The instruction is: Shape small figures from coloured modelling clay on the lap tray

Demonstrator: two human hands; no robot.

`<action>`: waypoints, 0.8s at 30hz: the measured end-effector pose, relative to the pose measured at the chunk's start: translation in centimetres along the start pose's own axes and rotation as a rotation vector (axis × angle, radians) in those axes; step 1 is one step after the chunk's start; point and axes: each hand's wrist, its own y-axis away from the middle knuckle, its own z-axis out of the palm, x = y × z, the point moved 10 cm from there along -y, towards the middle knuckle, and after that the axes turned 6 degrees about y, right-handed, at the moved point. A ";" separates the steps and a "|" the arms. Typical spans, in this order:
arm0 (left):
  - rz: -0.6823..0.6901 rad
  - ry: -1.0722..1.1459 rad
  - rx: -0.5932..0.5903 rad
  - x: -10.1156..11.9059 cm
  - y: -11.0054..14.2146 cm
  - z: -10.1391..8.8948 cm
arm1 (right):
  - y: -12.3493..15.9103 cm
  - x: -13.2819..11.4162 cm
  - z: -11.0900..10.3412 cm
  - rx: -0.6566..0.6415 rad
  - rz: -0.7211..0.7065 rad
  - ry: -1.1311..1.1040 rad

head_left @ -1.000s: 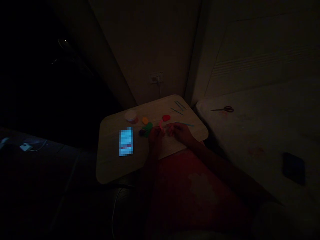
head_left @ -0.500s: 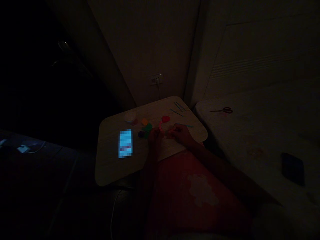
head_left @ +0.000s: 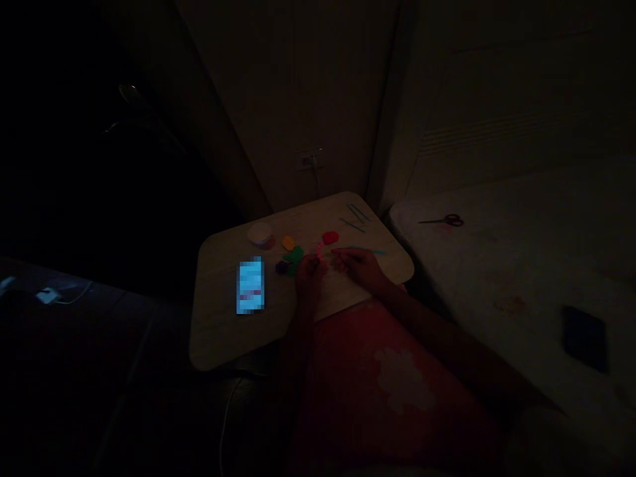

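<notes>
The scene is very dim. My left hand [head_left: 309, 275] is closed around the lower end of a bumpy, curved pink strip [head_left: 319, 250], which sticks up past the fingers. To its right, my right hand [head_left: 362, 266] has its index finger stretched toward the strip, the other fingers lower and apart; nothing shows clearly in it. Beyond the strip lies a red lump [head_left: 330, 237], possibly modelling clay. Beside my left hand are a green lump [head_left: 294, 254], a dark purple lump [head_left: 282, 267] and an orange one [head_left: 288, 243].
On the small table [head_left: 218, 338] stand a pale round tub [head_left: 259, 233] and a lit phone [head_left: 250, 285]. Thin sticks [head_left: 358, 213] lie at the back right, and a teal stick [head_left: 371, 251] lies past my right hand. Scissors [head_left: 450, 220] rest on the pale surface to the right.
My right fingers have come apart from a pinch near my left hand, and the index finger now extends. My left hand stays nearly in place on the pink strip.
</notes>
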 end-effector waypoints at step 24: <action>-0.003 -0.027 0.005 0.0 0.0 0.0 | 0.5 -0.8 0.1 -0.027 0.059 0.121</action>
